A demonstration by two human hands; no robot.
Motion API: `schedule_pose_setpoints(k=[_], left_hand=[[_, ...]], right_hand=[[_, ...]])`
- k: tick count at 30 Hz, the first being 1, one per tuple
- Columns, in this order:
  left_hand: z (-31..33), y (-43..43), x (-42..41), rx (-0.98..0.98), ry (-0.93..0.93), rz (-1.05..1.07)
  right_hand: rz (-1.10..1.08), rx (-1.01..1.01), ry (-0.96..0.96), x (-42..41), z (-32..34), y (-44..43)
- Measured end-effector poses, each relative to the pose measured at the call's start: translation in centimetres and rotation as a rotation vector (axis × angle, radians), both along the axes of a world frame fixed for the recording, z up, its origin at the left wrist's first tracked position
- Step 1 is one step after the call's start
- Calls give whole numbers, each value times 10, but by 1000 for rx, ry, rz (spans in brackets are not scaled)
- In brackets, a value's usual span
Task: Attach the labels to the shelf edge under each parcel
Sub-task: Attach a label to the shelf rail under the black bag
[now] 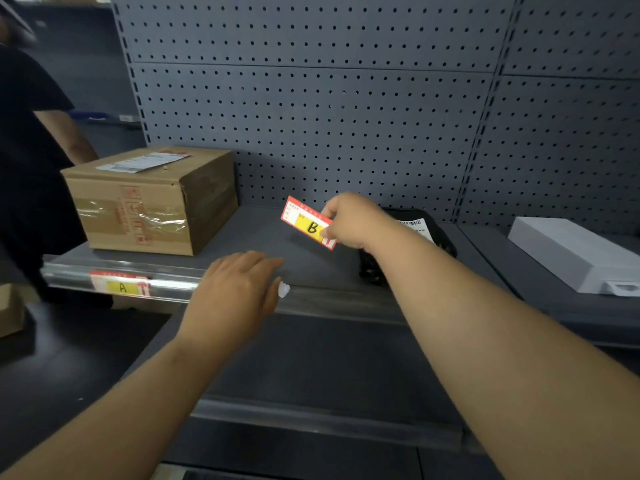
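Observation:
My right hand (349,221) pinches a red and yellow label marked B (306,223) in the air above the middle of the shelf. My left hand (239,289) hovers flat over the clear strip on the shelf edge (339,304), fingers loosely together, with a small white scrap (284,289) at its fingertips. A label marked A (121,285) sits in the strip under the taped cardboard box (152,199) at the left. A black parcel (412,226) with a white barcode sticker lies behind my right forearm, mostly hidden.
A flat white box (571,254) lies on the neighbouring shelf at the right. A person in dark clothes (27,168) stands at the left, beside the cardboard box. Grey pegboard (311,116) backs the shelves. A lower shelf edge (329,420) juts out below.

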State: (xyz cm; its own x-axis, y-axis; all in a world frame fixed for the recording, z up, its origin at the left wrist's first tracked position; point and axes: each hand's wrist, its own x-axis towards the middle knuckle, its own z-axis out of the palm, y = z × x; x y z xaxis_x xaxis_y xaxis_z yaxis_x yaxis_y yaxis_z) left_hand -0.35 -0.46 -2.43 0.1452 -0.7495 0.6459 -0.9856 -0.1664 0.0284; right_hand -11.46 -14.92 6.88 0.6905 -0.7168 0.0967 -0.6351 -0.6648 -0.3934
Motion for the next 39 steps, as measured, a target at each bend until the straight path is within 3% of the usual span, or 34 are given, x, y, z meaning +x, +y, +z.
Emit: schedule_pose_setpoints(k=[11, 25, 39], left_hand=[[-40, -31, -53, 59, -66, 76], [-37, -41, -63, 102, -33, 220], [-34, -41, -67, 101, -3, 203]], right_hand=[[7, 150, -68, -69, 8, 9], [-13, 114, -44, -108, 5, 6], [-18, 114, -42, -122, 4, 5]])
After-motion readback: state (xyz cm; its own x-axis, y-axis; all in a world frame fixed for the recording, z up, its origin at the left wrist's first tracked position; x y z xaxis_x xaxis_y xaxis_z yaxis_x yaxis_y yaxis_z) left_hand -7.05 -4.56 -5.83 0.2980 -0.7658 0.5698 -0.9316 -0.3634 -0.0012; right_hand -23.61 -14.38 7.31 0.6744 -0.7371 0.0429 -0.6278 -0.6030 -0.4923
